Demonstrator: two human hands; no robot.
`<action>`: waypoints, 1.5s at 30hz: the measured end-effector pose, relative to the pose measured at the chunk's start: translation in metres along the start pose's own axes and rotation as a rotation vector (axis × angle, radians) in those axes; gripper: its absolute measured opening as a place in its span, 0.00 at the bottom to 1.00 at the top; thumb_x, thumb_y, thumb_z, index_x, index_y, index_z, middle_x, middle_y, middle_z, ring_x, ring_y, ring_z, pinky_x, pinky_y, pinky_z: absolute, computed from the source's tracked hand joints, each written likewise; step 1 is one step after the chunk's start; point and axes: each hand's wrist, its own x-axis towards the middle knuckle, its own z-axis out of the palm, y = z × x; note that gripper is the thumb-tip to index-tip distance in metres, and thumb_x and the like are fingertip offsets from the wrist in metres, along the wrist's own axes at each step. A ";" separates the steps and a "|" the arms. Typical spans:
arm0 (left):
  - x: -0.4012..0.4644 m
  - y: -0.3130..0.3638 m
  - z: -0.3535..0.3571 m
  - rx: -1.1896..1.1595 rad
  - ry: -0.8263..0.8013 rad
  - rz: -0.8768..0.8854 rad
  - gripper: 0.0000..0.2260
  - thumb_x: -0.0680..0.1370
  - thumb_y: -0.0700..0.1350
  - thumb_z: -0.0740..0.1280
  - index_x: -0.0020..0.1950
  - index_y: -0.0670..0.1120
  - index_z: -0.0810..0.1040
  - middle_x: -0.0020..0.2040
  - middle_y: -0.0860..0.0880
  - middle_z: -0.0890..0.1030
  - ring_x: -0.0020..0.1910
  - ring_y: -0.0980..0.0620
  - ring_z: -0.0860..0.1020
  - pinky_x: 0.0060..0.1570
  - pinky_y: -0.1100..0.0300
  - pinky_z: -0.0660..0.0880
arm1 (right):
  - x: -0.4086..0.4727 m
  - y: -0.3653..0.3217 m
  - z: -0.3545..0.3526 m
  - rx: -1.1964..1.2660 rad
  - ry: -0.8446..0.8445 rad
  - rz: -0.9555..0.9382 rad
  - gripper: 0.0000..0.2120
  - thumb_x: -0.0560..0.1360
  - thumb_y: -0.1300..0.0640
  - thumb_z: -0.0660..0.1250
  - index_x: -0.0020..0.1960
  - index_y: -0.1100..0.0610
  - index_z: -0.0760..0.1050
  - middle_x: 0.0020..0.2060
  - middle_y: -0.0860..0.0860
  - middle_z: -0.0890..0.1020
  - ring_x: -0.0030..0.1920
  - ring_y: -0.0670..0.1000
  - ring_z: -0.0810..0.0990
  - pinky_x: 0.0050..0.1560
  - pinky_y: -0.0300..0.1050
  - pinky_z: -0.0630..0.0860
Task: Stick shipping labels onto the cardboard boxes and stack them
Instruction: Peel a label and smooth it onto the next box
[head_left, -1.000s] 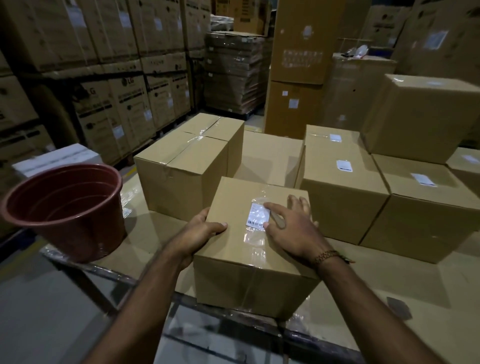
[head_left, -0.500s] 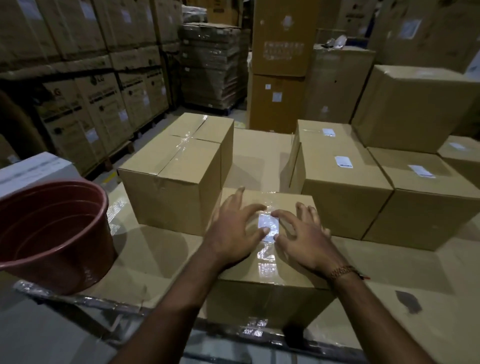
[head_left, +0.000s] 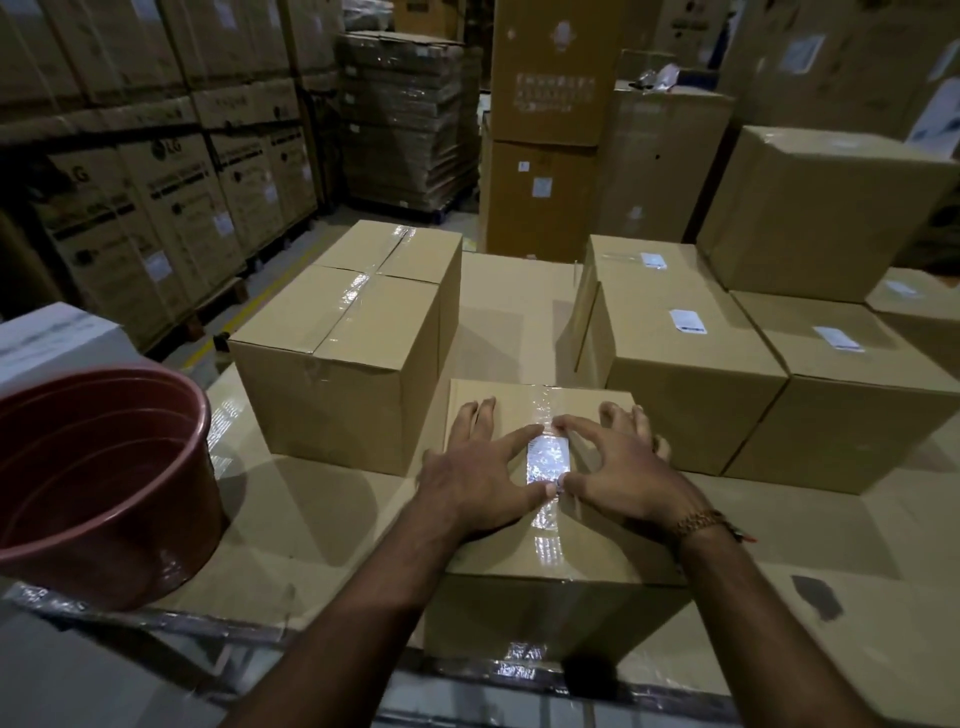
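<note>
A small taped cardboard box (head_left: 550, 603) stands at the near edge of the work surface. A white shipping label (head_left: 546, 460) lies on its top, over the tape seam. My left hand (head_left: 480, 475) and my right hand (head_left: 621, 467) lie flat on the box top, fingers spread, with index fingers and thumbs framing the label's edges. Neither hand holds anything. Behind to the right, three boxes carry labels: a middle one (head_left: 675, 364), a right one (head_left: 852, 395) and a rear one (head_left: 639, 260). A larger unlabelled box (head_left: 353, 338) stands to the left.
A red-brown plastic bucket (head_left: 98, 483) sits at the near left edge. A big box (head_left: 821, 208) is stacked at the back right. The surface is cardboard sheet (head_left: 311, 525) wrapped in film. Tall stacks of cartons (head_left: 156, 171) surround the area.
My left hand left the box's left side and came onto the top. Both hands now press around the label. The view has moved closer and shifted slightly.
</note>
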 end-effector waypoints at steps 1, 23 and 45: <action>0.000 0.000 0.000 0.002 -0.003 -0.002 0.37 0.76 0.76 0.58 0.82 0.71 0.49 0.86 0.52 0.39 0.85 0.48 0.38 0.73 0.28 0.59 | 0.002 0.000 0.000 -0.001 0.027 -0.009 0.38 0.72 0.43 0.74 0.79 0.32 0.64 0.86 0.50 0.50 0.85 0.56 0.37 0.81 0.65 0.40; -0.008 -0.002 0.000 -0.145 0.077 -0.058 0.52 0.74 0.74 0.67 0.87 0.53 0.42 0.86 0.59 0.44 0.84 0.53 0.47 0.75 0.32 0.61 | 0.030 0.002 0.021 0.049 0.362 -0.232 0.24 0.75 0.46 0.75 0.69 0.53 0.80 0.57 0.49 0.75 0.59 0.52 0.78 0.61 0.51 0.79; -0.006 0.000 0.002 -0.118 0.077 -0.073 0.53 0.74 0.74 0.67 0.86 0.53 0.41 0.86 0.59 0.43 0.85 0.54 0.44 0.75 0.32 0.60 | 0.043 -0.004 0.021 -0.047 0.492 -0.172 0.04 0.79 0.55 0.70 0.47 0.50 0.81 0.47 0.48 0.79 0.49 0.52 0.81 0.50 0.54 0.81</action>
